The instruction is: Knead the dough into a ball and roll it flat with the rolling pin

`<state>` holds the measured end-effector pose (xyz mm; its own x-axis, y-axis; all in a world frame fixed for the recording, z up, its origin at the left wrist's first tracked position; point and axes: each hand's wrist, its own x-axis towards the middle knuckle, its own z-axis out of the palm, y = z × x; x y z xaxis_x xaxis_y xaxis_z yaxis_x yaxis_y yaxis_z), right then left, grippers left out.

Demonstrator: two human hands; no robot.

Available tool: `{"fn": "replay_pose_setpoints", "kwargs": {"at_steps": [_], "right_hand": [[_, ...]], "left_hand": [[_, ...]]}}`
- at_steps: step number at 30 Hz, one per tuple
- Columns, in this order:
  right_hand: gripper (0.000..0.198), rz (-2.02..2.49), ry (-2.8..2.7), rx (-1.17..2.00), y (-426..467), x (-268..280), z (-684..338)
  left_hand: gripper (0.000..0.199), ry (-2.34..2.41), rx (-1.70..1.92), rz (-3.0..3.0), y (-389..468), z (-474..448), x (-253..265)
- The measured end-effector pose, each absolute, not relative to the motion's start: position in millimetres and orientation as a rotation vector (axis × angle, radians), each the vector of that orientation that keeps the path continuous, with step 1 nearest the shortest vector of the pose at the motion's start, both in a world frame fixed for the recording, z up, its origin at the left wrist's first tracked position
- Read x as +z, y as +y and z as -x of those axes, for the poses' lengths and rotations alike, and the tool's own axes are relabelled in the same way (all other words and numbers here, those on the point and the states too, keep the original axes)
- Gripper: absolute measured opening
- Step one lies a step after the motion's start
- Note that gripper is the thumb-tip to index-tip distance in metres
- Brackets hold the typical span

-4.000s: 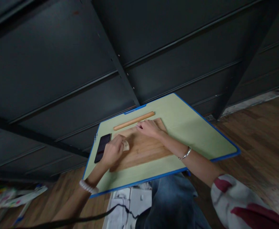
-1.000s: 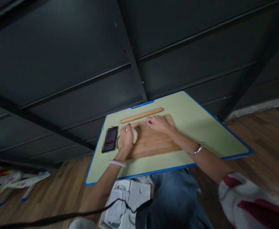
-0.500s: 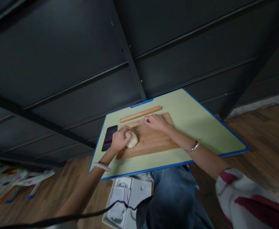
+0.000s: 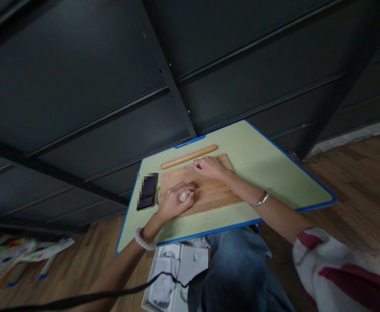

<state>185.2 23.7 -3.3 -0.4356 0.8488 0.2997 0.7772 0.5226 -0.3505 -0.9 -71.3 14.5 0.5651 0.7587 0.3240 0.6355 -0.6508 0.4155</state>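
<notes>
My left hand (image 4: 173,203) curls over a ball of pale dough (image 4: 185,196) on the left part of a wooden cutting board (image 4: 214,193). Its fingers wrap the far side of the dough and cover much of it. Toward the board's far right edge, my right hand (image 4: 209,167) is closed in a loose fist, with its thumb side facing left. What it holds, if anything, is hidden. Beyond the board lies a plain wooden rolling pin (image 4: 189,157), touched by neither hand.
The board lies on a pale green folding table (image 4: 268,169) with a blue rim. A dark phone (image 4: 148,193) rests left of the board. Dark metal panels (image 4: 118,108) stand behind the table. On the floor by my knees is an open white box (image 4: 164,277) with things inside.
My left hand has moved right and nearer to me along with the dough, its fingers now reaching farther over it. My right hand stays closed in nearly the same place.
</notes>
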Motion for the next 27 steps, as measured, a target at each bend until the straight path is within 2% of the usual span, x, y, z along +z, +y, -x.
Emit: {"fn": "replay_pose_setpoints", "kwargs": {"at_steps": [2, 6, 14, 16, 21, 27], "right_hand": [[0.038, 1.335, -2.329, 0.214, 23.6, -1.9, -185.4], [0.038, 1.351, -2.316, 0.216, 23.8, -1.9, -184.9], [0.038, 1.327, -2.293, 0.205, 23.8, -5.7, -182.1], [0.038, 1.311, -2.292, 0.191, 22.7, -5.1, -181.8], [0.037, 1.351, -2.304, 0.190, 20.6, -2.1, -183.3], [0.038, 1.327, -2.326, 0.178, 20.0, -1.0, -184.5]], "left_hand": [[0.013, 1.140, 0.727, -2.626, -74.5, -7.0, 13.0], [0.014, 1.122, 0.767, -2.806, -76.7, -16.8, 6.4], [0.030, 1.225, 0.856, -2.944, -75.5, -27.7, -1.6], [0.032, 1.319, 0.907, -2.775, -70.1, -29.4, -2.4], [0.033, 1.643, 1.202, -1.904, -48.1, -29.4, -7.6], [0.036, 1.836, 1.427, -1.566, -28.9, -22.3, -12.9]]}}
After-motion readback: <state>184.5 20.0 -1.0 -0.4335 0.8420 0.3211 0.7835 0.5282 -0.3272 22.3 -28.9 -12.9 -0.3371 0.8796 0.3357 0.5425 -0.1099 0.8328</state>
